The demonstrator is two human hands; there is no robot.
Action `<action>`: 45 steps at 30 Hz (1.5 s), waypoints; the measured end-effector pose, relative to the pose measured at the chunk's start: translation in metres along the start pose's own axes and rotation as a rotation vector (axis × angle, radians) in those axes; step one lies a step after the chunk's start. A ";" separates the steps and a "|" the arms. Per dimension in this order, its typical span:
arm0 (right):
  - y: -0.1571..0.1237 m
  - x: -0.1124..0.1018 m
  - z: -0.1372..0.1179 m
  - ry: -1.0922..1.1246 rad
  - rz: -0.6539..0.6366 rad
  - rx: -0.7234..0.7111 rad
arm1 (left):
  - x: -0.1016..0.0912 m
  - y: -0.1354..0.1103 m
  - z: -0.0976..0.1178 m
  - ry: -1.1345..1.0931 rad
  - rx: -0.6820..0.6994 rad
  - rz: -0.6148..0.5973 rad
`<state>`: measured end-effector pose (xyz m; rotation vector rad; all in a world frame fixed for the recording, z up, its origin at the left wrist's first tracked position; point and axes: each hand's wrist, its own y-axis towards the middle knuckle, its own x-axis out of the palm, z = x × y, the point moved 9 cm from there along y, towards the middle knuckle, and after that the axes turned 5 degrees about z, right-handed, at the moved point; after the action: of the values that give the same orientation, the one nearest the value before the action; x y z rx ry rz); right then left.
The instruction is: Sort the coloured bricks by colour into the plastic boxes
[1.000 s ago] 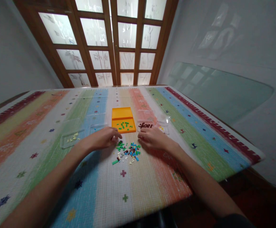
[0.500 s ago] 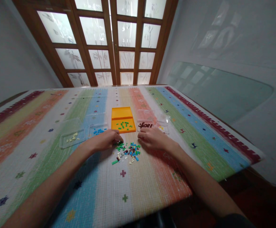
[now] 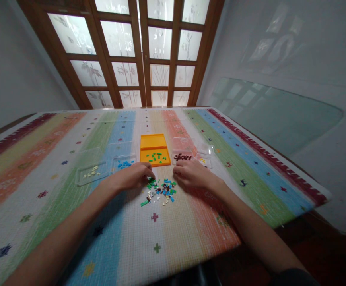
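A small pile of mixed coloured bricks lies on the striped tablecloth between my hands. My left hand rests at the pile's left edge, fingers curled and pinched at the green pieces there; what it holds is too small to see. My right hand lies knuckles up at the pile's right edge, fingers curled under. Behind the pile stands an orange tray with green bricks.
Clear trays flank the orange one: one with blue bricks, one with pale bricks, one with dark red bricks, and one with a few yellow bricks. The table's front edge drops off at the right.
My left hand has shifted slightly back and down onto the pile's left edge, uncovering the tray with blue bricks. My right hand has hardly moved.
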<state>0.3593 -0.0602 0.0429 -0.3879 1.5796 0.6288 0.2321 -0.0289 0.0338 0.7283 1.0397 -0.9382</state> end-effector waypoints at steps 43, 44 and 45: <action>0.000 0.001 -0.006 -0.002 -0.018 -0.010 | -0.039 0.007 -0.060 0.087 -0.160 0.530; 0.000 0.000 -0.007 -0.002 -0.016 -0.012 | -0.038 0.007 -0.061 0.085 -0.158 0.523; 0.000 -0.001 -0.007 -0.001 -0.014 -0.012 | -0.037 0.008 -0.061 0.083 -0.154 0.516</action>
<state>0.3537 -0.0646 0.0442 -0.4071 1.5714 0.6278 0.2078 0.0375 0.0471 0.8568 0.9210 -0.3828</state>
